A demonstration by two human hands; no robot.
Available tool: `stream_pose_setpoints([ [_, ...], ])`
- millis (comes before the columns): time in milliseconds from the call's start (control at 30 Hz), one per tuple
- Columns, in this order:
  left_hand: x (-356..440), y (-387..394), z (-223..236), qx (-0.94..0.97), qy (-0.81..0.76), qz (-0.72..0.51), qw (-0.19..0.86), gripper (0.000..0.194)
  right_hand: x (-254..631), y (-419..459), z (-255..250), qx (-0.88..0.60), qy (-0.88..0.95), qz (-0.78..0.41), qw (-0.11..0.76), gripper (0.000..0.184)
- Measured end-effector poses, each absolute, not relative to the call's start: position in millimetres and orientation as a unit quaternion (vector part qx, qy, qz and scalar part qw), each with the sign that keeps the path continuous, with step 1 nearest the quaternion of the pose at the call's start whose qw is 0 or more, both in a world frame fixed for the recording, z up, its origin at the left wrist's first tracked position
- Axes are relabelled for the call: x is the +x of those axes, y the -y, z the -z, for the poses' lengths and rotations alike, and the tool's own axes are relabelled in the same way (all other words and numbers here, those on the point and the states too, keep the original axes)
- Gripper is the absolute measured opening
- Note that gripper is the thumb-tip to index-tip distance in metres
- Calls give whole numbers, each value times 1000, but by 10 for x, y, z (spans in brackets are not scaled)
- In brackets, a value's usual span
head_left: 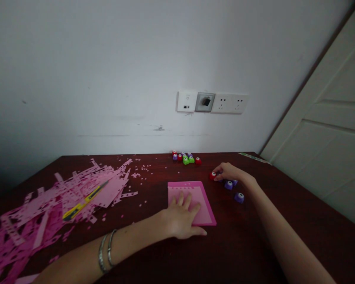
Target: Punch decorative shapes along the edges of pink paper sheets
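- left hand (pixel 182 219) sits flat on pink paper (pixel 195 194), fingers spread
- right hand (pixel 225 172) pinches red punch (pixel 212 176) right of paper
- yellow cutter (pixel 90 196) lies left of paper, markings unreadable

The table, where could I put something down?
Bare wood shows between the right arm and the door, and between the arms, nearer than the pink sheets. Crowded: the left, with pink scraps and a yellow cutter; the back middle, with coloured punches.

The stacked pink sheets (pixel 203 215) look like smooth matt paper, the red craft punch (pixel 212 176) glossy plastic, the tabletop (pixel 233 244) sleek, polished wood, the bangles (pixel 101 254) shiny metal.
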State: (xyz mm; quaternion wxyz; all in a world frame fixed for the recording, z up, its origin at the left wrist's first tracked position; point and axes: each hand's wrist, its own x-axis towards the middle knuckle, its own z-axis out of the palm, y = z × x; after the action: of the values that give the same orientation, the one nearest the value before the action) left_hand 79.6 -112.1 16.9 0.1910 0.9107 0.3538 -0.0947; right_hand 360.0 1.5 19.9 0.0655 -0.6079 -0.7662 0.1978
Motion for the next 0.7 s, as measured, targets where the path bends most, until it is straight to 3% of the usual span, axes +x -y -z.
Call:
stream_pose_setpoints([
  [233, 803, 1138, -214, 914, -346, 94, 190, 86, 3578, 35, -348, -634, 755, -147, 81, 48],
  [467, 758, 1009, -446, 942, -311, 23, 122, 80, 3333, 140, -604, -580, 781, -138, 186, 33],
  [567, 699, 805, -570, 938, -332, -44, 91, 67, 3188, 120, -530, -539, 792, -176, 226, 31],
  [700, 564, 385, -550, 895, -405, -153, 111, 36, 3006, 44, -272, -528, 790, -182, 254, 26],
])
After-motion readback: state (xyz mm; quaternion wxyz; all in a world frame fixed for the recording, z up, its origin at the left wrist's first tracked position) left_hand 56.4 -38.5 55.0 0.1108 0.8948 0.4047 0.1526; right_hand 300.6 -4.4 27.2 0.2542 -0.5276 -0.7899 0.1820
